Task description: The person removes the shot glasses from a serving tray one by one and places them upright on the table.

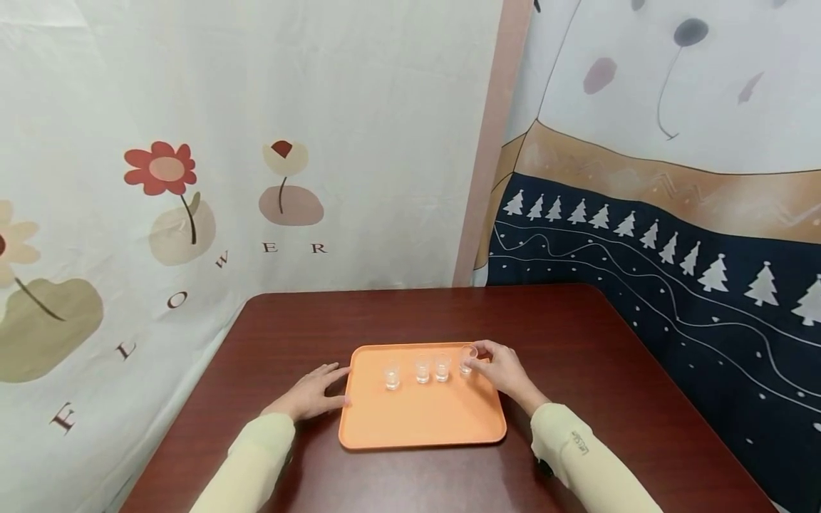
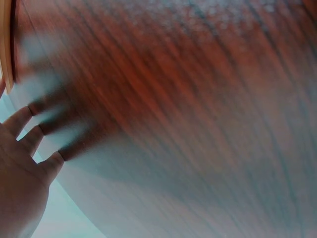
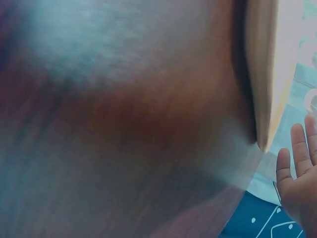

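Observation:
An orange tray (image 1: 420, 422) lies on the dark red table. Small clear glasses stand on its far half: one glass (image 1: 392, 377) toward the left, then two side by side, a glass (image 1: 422, 372) and another glass (image 1: 442, 370). Near the tray's far right corner my right hand (image 1: 505, 369) pinches a fourth small glass (image 1: 465, 365) between thumb and fingers. Spread fingers of my left hand (image 1: 309, 394) touch the tray's left edge, thumb nearer me. In the left wrist view three extended fingers (image 2: 32, 141) show. The right wrist view catches the right hand (image 3: 301, 178) beside the tray's side (image 3: 260, 74).
The wooden table (image 1: 410, 313) extends around the tray on every side. Behind it hangs a pale curtain (image 1: 385, 142) printed with flowers and letters. At the right a dark blue cloth (image 1: 641, 285) with white trees hangs along the table's edge.

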Available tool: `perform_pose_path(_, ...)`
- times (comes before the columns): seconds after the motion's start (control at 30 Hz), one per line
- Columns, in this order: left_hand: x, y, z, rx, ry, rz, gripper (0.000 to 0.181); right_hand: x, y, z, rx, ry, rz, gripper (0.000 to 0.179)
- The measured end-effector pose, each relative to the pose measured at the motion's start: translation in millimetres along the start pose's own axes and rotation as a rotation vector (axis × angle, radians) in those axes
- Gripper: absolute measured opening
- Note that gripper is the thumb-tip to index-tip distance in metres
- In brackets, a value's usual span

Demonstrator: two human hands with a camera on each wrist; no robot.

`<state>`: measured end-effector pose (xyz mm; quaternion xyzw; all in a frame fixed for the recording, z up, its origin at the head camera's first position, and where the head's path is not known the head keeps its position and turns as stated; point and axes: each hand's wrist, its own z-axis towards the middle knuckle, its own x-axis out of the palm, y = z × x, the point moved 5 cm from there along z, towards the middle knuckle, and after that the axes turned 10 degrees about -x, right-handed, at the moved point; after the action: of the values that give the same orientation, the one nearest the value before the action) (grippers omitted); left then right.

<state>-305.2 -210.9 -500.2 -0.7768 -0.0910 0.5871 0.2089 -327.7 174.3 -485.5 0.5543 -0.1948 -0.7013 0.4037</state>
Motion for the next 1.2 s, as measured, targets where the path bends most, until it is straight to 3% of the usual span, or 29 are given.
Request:
perform_pose_path(0.33, -1.6, -0.2, 0.9, -0.007, 0.0, 0.007, 0.077, -26.3, -6.1, 14.3, 0.035, -0.055, -0.002, 0.039)
perform_pose_path(0.73, -0.5, -0.9, 0.2, -0.01, -0.014, -0.001, 0.076, -67.3, -46.7, 25.2, 0.135, -0.164, -0.025, 0.045)
perform_pose_path(0.97, 1.5, 3.4, 1.6, -0.021, -0.012, 0.009, 0.077, -77.1, -72.9, 23.0, 0.249, -0.181, -0.067, 0.047)
perform_pose_path(1.2, 1.4, 1.8, 0.6, -0.022, -0.009, -0.007, 0.078, -70.0, -80.8, 20.6, 0.286, -0.161, -0.07, 0.047)
